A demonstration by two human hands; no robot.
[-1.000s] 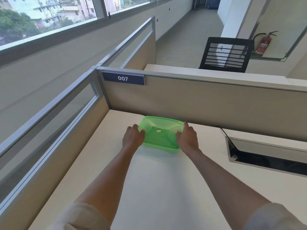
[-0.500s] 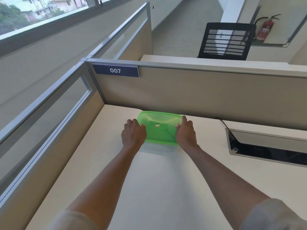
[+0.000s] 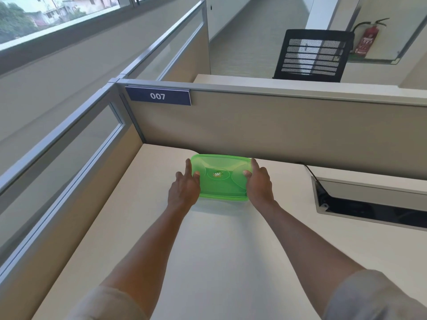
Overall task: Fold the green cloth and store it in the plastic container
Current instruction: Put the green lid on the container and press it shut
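Plastic container point(image 3: 221, 179), green, lidded, on tabletop point(image 3: 208, 250) near partition point(image 3: 277, 130). Left hand point(image 3: 184, 188) and right hand point(image 3: 258, 183) clasp short sides, thumbs on lid, likely pressing it shut. Cloth not visible; presumably inside.

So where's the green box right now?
The green plastic container sits on the desk close to the back partition wall, lid on, between the left hand and right hand.
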